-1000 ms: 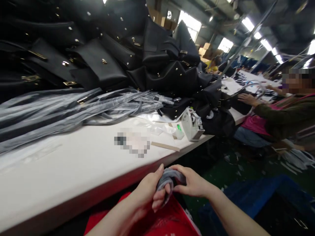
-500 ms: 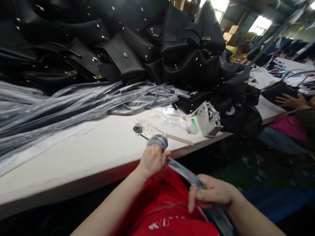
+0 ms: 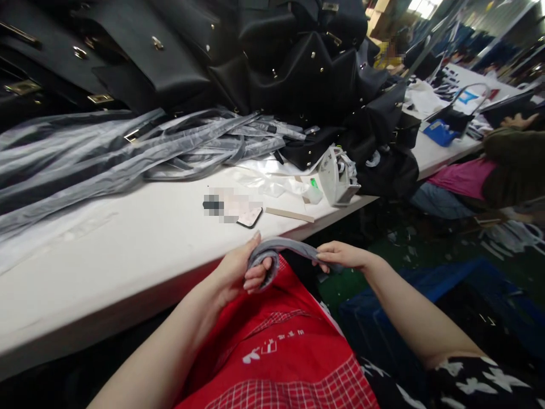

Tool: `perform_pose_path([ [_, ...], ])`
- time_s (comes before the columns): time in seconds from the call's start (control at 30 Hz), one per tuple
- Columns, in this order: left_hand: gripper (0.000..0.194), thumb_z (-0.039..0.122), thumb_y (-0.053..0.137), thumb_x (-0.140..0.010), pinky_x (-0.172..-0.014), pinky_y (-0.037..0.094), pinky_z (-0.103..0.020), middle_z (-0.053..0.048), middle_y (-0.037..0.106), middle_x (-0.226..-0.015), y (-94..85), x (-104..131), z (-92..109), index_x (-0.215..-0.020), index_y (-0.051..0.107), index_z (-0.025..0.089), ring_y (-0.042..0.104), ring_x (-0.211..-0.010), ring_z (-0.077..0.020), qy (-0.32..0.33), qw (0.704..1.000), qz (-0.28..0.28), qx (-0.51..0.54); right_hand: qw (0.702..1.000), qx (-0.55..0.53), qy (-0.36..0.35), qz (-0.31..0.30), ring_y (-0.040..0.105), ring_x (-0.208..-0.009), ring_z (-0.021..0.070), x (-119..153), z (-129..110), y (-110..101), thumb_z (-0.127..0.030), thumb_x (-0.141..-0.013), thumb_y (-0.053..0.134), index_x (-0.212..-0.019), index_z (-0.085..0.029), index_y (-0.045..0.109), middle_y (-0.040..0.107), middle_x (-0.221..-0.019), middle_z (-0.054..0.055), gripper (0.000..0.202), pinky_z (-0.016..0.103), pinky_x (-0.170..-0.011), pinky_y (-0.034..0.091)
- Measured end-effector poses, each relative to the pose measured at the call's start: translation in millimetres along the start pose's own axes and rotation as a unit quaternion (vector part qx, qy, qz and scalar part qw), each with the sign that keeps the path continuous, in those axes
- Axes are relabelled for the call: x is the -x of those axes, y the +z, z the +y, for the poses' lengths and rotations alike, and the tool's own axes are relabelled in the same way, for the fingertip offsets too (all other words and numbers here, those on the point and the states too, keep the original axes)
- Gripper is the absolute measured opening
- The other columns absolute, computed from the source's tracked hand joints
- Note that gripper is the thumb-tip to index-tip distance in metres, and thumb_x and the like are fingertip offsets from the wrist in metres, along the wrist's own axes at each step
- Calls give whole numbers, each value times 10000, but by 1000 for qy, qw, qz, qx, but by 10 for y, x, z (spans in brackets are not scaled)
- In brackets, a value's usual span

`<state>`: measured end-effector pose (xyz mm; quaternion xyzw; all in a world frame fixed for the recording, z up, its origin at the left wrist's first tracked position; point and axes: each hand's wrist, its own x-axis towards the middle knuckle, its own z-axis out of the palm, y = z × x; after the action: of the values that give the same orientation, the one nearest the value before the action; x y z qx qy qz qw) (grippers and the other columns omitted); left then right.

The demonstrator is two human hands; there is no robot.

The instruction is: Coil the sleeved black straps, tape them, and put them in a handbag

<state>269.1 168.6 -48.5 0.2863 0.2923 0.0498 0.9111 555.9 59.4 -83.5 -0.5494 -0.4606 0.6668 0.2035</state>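
The person wears a red apron (image 3: pixel 272 318). Above it, a grey strap (image 3: pixel 293 244) runs between the hands, off the table's near edge. The left hand (image 3: pixel 239 266) has its fingers curled round the coiled end; the right hand (image 3: pixel 343 254) pinches the extended length. On the white table (image 3: pixel 128 250), I note a phone (image 3: pixel 242 210) beside a flat strip (image 3: pixel 289 215); beyond, wrapped straps (image 3: pixel 170 152), then piled black bags (image 3: pixel 285 85).
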Motion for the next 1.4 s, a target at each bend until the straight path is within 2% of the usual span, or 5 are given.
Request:
perform_pose_path([
  [0.47, 463, 392, 260, -1025, -509, 456, -137, 31, 493, -560, 85, -24, 530, -907, 580, 79, 503, -467, -50, 270, 912, 79, 298, 965, -201, -34, -162, 267, -396, 55, -219, -200, 430, -495, -946, 501, -929, -119, 606, 302, -445, -121, 390, 190, -454, 383],
  [0.63, 379, 492, 481, -922, -837, 487, -327, -70, 621, -767, 172, -355, 110, -807, 612, 155, 616, -830, -200, 484, 808, 293, -164, 949, -229, -112, -185, 314, -392, 60, -250, -538, 943, -467, -970, 467, -915, -118, 613, 346, -463, -102, 382, 199, -452, 382],
  [0.93, 504, 647, 443, -864, -606, 404, -306, -64, 614, -678, 30, -44, -264, -726, 611, 192, 562, -622, -216, 257, 597, 109, -752, 982, 153, -92, -52, 512, -558, 103, -83, -583, 574, -454, -929, 518, -913, -141, 616, 618, -691, 7, 328, 209, -533, 382],
  [1.1, 674, 676, 249, -909, -494, 290, -281, -30, 541, -536, -93, -58, -329, -594, 572, 176, 436, -468, -144, 107, 676, 96, -723, 885, 449, -119, 37, 572, -734, 171, -12, -669, 681, -380, -1010, 325, -837, -167, 637, 659, -808, 61, 416, 277, -699, 394],
  [1.4, 761, 815, 305, -796, -446, 414, -249, 23, 463, -416, -266, 6, -262, -621, 619, 144, 458, -339, -114, -114, 883, -29, -454, 919, 384, -77, -47, 607, -748, 162, 2, -664, 578, -284, -919, 522, -989, -220, 666, 691, -859, 13, 173, 245, -676, 397],
])
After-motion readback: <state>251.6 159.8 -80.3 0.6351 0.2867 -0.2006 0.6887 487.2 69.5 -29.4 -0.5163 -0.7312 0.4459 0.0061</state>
